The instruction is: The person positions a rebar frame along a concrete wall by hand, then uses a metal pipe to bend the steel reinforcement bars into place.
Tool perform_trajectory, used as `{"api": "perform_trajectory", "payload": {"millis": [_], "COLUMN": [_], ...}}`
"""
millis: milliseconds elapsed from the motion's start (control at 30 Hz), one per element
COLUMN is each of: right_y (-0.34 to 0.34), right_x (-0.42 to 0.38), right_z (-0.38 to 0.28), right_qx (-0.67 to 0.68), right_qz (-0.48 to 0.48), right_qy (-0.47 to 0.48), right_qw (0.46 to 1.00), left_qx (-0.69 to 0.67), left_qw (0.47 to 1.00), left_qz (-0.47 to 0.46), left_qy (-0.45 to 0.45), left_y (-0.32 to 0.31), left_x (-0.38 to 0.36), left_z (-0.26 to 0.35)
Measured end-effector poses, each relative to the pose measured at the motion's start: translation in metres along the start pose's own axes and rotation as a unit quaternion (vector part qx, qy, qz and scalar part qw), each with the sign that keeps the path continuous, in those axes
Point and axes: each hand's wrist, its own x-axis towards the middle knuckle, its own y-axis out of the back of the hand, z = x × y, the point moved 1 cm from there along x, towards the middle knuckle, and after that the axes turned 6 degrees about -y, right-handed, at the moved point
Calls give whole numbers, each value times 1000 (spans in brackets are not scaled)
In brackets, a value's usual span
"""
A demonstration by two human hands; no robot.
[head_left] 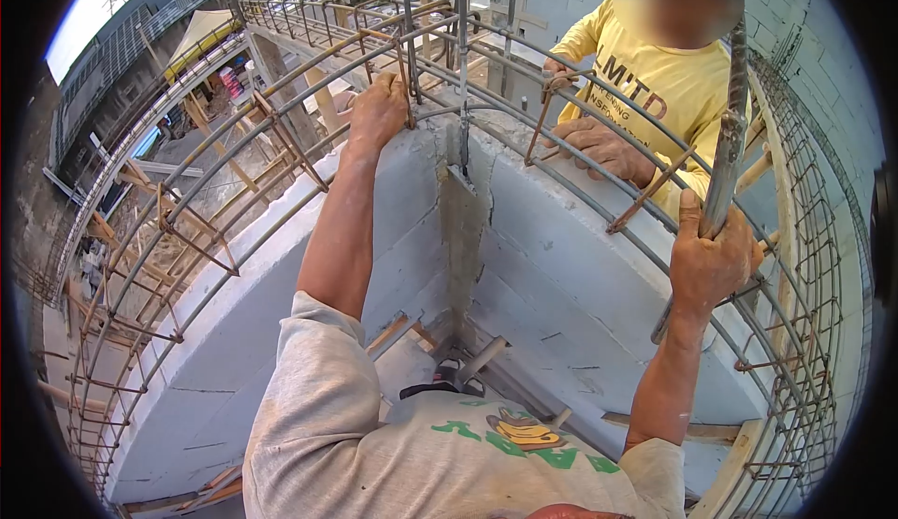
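My left hand (379,110) is closed at the corner of the rebar cage, around what looks like a thin rusty stirrup (410,98); the fingertips are partly hidden. My right hand (711,255) grips a thick steel bar (729,145), ribbed near its top, which stands tilted over the right-hand run of the cage. Its lower end shows beneath my fist. Long horizontal rebars (599,165) tied with stirrups run above the block wall (561,229) on both sides of the corner.
Across the right wall a co-worker in a yellow shirt (655,79) has both hands at the cage, one by a stirrup (541,126). Vertical rebars (462,51) rise from the corner. Wooden braces (484,355) cross below me. Timber and debris lie beyond the left wall.
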Motion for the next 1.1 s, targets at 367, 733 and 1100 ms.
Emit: {"api": "perform_trajectory", "payload": {"millis": [367, 733, 1100], "right_y": [-4, -6, -7], "right_x": [-3, -4, -7], "right_z": [4, 5, 10], "right_qx": [-36, -51, -39], "right_qz": [3, 13, -27], "right_qy": [-4, 6, -57], "right_qw": [999, 999, 997], "left_qx": [-114, -641, -667], "left_qw": [969, 752, 691], "left_qz": [202, 71, 83], "left_qy": [-80, 136, 265], "left_y": [-7, -51, -61], "left_x": [-24, -50, 0], "left_z": [8, 56, 66]}}
